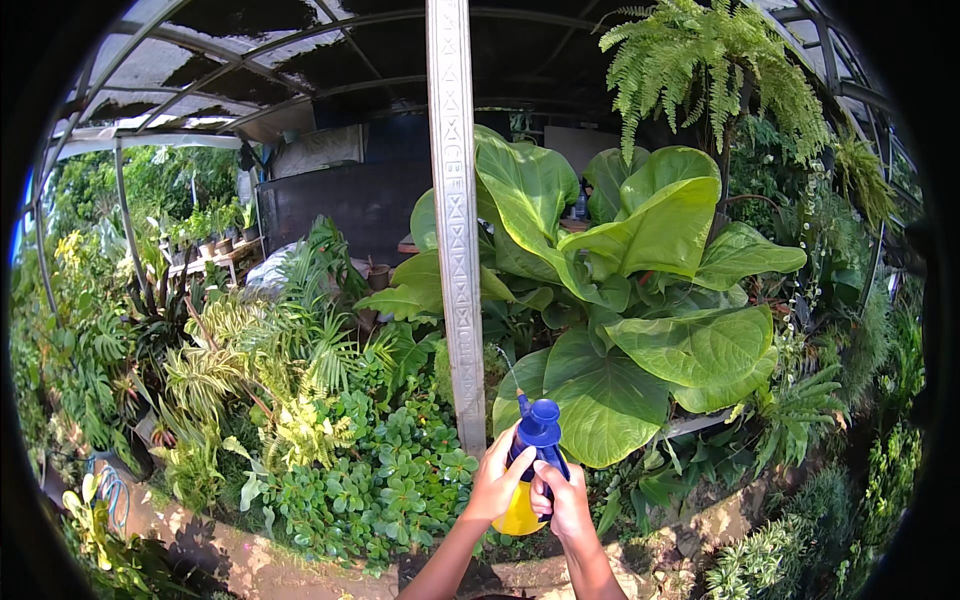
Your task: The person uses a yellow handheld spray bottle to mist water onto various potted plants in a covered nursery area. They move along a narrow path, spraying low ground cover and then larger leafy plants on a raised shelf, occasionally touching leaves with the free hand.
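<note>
A yellow pump spray bottle (516, 516) with a blue pump head (541, 417) is held up before me in both hands. My left hand (496, 475) wraps the neck from the left, its thumb lying across the front. On the blue handle, my right hand (561, 495) is closed with the thumb on top. A thin jet of water leaves the nozzle (519, 393) up and to the left. Beyond the nozzle spreads a large plant with broad, glossy green leaves (600, 390). The lower part of the bottle is partly hidden by my hands.
A pale, patterned metal post (457, 300) rises just left of the spray. Low round-leaved shrubs (375, 480) border the dirt path (300, 559). A fern (697, 67) hangs at upper right. A blue hose (114, 495) lies at left, and potted plants stand on a bench (217, 259).
</note>
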A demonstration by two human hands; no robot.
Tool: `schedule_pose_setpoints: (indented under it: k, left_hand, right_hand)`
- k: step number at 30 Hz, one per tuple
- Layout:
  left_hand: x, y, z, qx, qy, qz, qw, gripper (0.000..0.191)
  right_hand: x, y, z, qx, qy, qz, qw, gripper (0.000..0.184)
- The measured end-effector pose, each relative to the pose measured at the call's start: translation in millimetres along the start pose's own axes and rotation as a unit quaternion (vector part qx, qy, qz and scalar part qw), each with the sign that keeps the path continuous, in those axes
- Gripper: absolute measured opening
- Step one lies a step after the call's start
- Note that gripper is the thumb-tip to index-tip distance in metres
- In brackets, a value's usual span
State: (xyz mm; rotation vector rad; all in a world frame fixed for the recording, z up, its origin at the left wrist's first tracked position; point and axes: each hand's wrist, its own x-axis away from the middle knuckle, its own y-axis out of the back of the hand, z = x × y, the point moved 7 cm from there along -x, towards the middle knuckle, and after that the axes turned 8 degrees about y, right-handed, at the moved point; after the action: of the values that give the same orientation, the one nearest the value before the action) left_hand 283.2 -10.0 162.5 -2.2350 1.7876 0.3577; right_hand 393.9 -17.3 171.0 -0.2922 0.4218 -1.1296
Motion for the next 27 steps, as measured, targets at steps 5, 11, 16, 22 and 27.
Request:
schedule_pose_setpoints:
  k: [5, 11, 16, 22, 27]
  left_hand:
    - [-2, -2, 9, 0.002, 0.009, 0.005, 1.000, 0.048]
    - [-9, -8, 15, 0.003, 0.006, 0.005, 1.000, 0.049]
    - [-14, -11, 2, -0.066, -0.071, -0.028, 0.995, 0.048]
    - [-13, -20, 29, 0.049, 0.081, 0.024, 0.995, 0.043]
    - [-14, -22, 27, 0.001, 0.037, 0.011, 0.999, 0.037]
  right_hand:
    - [-2, 2, -1, -0.016, 0.003, 0.002, 1.000, 0.031]
    - [-8, 9, -1, 0.019, 0.011, -0.009, 1.000, 0.032]
    - [-13, 12, 5, 0.008, 0.033, 0.007, 0.999, 0.032]
    - [-15, 24, -2, -0.003, -0.066, -0.012, 0.998, 0.031]
    - [-14, 25, 1, -0.034, -0.038, -0.010, 0.999, 0.028]
